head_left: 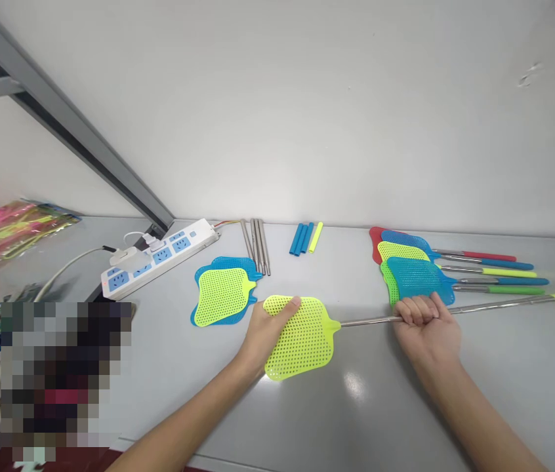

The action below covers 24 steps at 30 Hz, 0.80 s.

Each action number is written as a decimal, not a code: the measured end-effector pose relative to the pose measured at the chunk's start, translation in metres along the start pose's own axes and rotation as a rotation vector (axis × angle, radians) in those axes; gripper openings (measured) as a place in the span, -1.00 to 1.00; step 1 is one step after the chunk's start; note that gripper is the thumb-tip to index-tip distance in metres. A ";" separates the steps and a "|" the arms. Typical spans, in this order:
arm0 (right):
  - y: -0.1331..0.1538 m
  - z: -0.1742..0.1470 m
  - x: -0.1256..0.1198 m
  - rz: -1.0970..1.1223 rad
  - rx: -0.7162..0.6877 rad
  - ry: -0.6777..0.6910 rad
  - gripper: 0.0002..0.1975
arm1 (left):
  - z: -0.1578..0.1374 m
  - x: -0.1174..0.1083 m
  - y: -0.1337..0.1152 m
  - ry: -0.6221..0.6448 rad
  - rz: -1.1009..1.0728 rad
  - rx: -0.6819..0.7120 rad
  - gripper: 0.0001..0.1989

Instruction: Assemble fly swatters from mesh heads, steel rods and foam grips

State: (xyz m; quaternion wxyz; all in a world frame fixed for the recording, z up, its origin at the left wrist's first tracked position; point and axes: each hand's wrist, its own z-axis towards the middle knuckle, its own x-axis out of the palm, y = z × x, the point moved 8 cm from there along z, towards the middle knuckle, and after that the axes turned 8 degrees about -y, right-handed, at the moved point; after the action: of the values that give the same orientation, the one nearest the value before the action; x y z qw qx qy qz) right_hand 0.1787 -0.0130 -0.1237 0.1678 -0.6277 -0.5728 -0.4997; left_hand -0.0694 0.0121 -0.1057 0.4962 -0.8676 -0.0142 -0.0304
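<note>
A yellow fly swatter (302, 341) with a long, extended metal rod lies across my two hands, its yellow grip reaching the right edge of the view. My left hand (268, 331) pinches the mesh head, thumb on top and the other fingers hidden beneath. Further right, my right hand (428, 328) is wrapped round the metal rod. Just behind that hand lie several assembled swatters, with a blue swatter head (418, 278) uppermost. Left of my left hand, a loose yellow swatter head (223, 296) rests on blue swatter heads (233, 263).
Metal rods (260, 246) lie at the back, beside blue grip sleeves (302, 239) and one yellow sleeve (315, 237). A power strip (159, 259) with plugs and cables sits at the left. Bagged swatters (12, 229) lie beyond the grey frame post (75, 124).
</note>
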 end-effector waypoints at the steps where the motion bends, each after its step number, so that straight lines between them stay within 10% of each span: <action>1: -0.004 -0.002 0.000 -0.003 0.012 -0.008 -0.65 | 0.000 0.000 0.001 -0.003 0.006 0.003 -0.69; 24: -0.032 -0.021 0.005 0.036 0.185 -0.097 -0.72 | -0.003 0.011 0.007 0.067 -0.050 -0.013 -0.71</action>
State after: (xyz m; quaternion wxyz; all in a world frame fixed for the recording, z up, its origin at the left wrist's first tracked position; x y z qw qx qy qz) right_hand 0.1399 -0.0176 -0.1218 0.2059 -0.6434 -0.6125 -0.4105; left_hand -0.0580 0.0059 -0.1096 0.4896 -0.8688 -0.0193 -0.0719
